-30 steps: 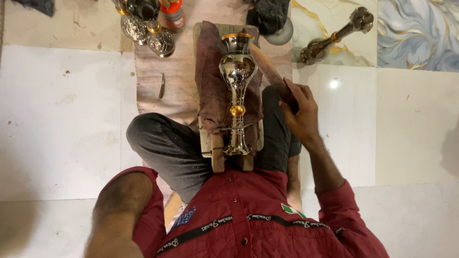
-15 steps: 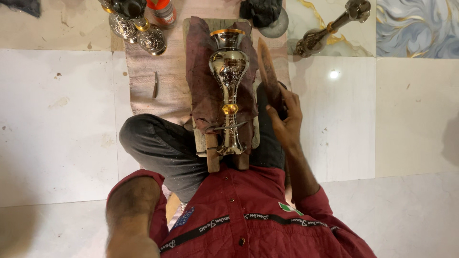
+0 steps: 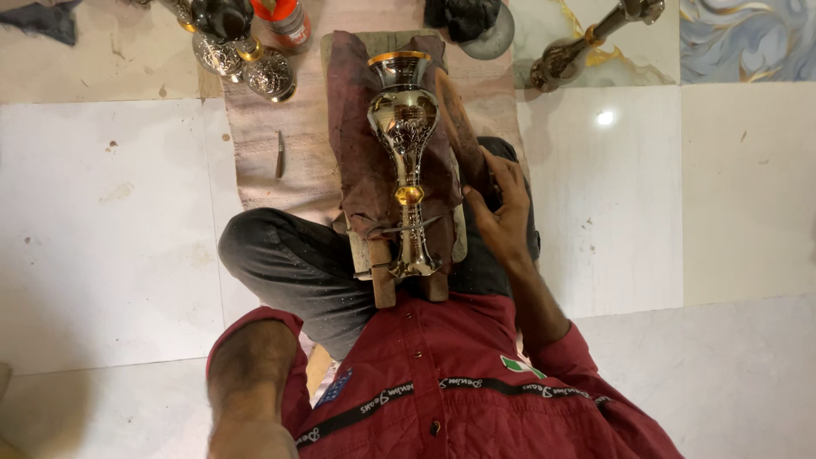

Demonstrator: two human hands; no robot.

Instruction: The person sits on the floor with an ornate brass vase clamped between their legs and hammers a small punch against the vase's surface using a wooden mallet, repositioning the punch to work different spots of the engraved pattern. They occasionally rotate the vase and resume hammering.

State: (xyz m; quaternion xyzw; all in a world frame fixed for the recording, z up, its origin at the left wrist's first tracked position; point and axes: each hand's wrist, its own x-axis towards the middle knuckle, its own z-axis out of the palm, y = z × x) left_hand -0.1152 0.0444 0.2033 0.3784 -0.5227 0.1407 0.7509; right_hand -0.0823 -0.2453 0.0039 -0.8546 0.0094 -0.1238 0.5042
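Right hand (image 3: pixel 503 212) beside engraved metal vase (image 3: pixel 405 144)

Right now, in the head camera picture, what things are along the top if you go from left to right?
Dark cloth → engraved metal pieces → orange-capped bottle → shiny metal vase on its maroon cloth → black lump → dark metal stem piece.

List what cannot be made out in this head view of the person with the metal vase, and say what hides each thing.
- Left hand: cut off by the bottom edge; only the forearm shows.
- Right hand: its fingertips lie behind the wooden tool, so the grip is unclear.
- Metal vase: its engraving is too small to read.
- Wooden block: mostly covered by the maroon cloth.
- Second vase: top cut off by the upper edge.
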